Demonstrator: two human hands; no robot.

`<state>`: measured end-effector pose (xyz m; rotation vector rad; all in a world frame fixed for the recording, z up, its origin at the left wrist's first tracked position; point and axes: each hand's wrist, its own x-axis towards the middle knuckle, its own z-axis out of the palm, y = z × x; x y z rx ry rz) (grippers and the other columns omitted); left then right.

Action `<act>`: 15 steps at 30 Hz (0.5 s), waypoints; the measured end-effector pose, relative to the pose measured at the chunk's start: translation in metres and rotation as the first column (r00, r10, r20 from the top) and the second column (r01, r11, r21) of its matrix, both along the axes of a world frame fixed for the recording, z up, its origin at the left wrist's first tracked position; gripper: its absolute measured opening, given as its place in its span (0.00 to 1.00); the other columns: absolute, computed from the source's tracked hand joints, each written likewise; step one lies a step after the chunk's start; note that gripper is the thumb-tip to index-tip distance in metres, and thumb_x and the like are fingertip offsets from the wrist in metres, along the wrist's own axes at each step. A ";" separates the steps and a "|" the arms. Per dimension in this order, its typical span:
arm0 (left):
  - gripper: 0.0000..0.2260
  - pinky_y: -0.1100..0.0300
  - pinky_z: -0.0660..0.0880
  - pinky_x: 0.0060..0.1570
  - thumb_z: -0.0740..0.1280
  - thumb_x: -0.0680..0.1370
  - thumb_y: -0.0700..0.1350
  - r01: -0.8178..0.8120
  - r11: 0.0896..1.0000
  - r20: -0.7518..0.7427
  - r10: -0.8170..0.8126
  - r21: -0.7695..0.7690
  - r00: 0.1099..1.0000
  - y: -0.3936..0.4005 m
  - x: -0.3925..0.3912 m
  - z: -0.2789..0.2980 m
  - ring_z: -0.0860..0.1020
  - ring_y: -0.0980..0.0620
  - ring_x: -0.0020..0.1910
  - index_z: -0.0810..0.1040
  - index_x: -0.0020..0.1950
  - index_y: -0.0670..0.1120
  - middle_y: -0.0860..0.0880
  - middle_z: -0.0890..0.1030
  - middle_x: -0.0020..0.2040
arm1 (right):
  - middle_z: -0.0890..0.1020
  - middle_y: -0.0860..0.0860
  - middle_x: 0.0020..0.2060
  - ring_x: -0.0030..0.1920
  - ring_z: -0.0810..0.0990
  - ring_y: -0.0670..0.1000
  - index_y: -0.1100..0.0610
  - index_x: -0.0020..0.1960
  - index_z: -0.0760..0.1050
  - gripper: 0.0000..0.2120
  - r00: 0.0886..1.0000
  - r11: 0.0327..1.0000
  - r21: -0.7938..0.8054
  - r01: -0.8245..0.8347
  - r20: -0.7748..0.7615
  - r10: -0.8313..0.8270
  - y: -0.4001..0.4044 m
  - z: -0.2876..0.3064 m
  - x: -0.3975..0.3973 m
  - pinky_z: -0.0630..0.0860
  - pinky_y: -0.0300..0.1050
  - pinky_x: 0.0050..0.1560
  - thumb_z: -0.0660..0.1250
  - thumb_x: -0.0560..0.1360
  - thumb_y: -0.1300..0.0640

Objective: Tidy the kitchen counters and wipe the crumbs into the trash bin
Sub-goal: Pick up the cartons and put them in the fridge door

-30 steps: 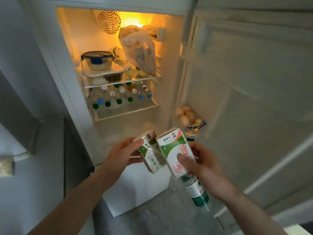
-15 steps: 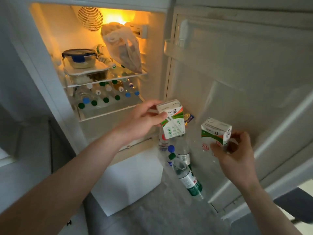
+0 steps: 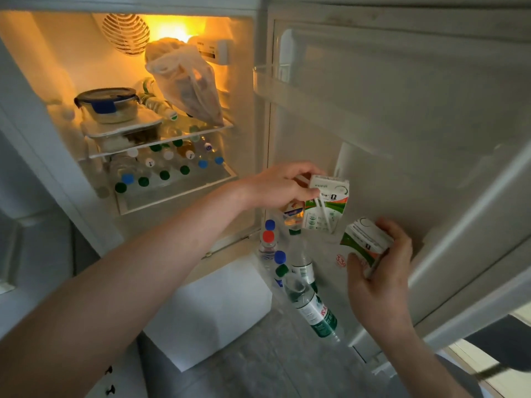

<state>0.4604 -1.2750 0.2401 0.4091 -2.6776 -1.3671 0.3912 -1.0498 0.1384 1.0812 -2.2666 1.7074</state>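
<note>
Holding two cartons, two hands.

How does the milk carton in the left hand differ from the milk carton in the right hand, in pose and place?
The left hand's carton stands nearly upright, while the right hand's carton is tilted, its top turned toward the camera. The left hand's carton is higher and nearer the fridge hinge; the right hand's carton is lower and further out along the door. The left hand grips its carton near the top; the right hand holds its carton from below. Both are white, green and orange.
</note>
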 end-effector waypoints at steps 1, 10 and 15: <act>0.16 0.59 0.76 0.56 0.66 0.82 0.45 0.029 1.000 0.029 -0.028 -0.010 0.999 -0.001 -0.003 -0.001 0.80 0.56 0.59 0.75 0.70 0.51 0.55 0.82 0.60 | 0.66 0.42 0.63 0.67 0.70 0.53 0.50 0.71 0.61 0.34 0.999 1.000 0.001 0.007 -0.045 -0.007 -0.001 -0.001 0.000 0.71 0.57 0.67 0.68 0.71 0.70; 0.17 0.56 0.79 0.60 0.63 0.83 0.41 0.178 0.984 0.114 -0.175 -0.017 0.978 0.002 -0.025 0.007 0.80 0.54 0.61 0.73 0.73 0.48 0.52 0.81 0.63 | 0.67 0.45 0.62 0.64 0.69 0.50 0.58 0.71 0.64 0.32 0.995 1.000 -0.013 0.019 -0.098 -0.021 -0.002 -0.005 -0.004 0.69 0.39 0.65 0.64 0.70 0.77; 0.19 0.50 0.71 0.71 0.63 0.83 0.41 0.188 0.977 0.173 -0.169 -0.103 0.970 0.002 -0.022 -0.006 0.77 0.57 0.67 0.73 0.74 0.51 0.55 0.79 0.67 | 0.67 0.42 0.59 0.62 0.66 0.38 0.56 0.70 0.65 0.31 1.000 1.000 0.002 0.000 -0.032 0.000 -0.001 0.000 -0.003 0.65 0.25 0.61 0.63 0.71 0.76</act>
